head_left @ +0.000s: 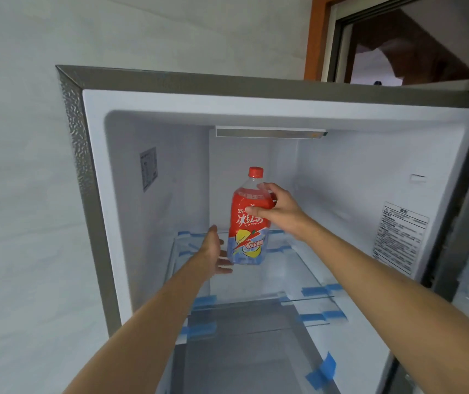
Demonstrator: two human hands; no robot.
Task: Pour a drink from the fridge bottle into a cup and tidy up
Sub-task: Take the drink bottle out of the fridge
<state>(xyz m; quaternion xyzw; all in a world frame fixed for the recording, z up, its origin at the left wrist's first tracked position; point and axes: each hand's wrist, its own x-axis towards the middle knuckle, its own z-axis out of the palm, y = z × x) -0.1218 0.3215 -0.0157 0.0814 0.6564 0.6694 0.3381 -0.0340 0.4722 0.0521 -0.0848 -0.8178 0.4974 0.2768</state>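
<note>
Open refrigerator compartment (153, 194), seen from my head, with both my arms reaching in. The cavity is bounded by a white inner liner, a grey metal outer frame on the left and top, and the door edge at far right; a light bar (270, 133) sits at the ceiling of the rear wall. A glass shelf (293, 268) spans the upper level, its edges marked with strips of blue tape (317, 291); a second glass shelf lies below it, likewise taped. Apart from the bottle, the upper shelf carries nothing, leaving free room to either side and above the cap. The iced tea bottle (246, 223), red-capped with a red, yellow and pale blue label, stands upright near the middle of the upper shelf. My right hand (277, 210) wraps the bottle's shoulder from the right, fingers curled around the front and thumb across the label. My left hand (214, 251) is spread wide, palm facing the bottle's lower left side, fingertips just beside or touching its base; contact cannot be settled from this view.
</note>
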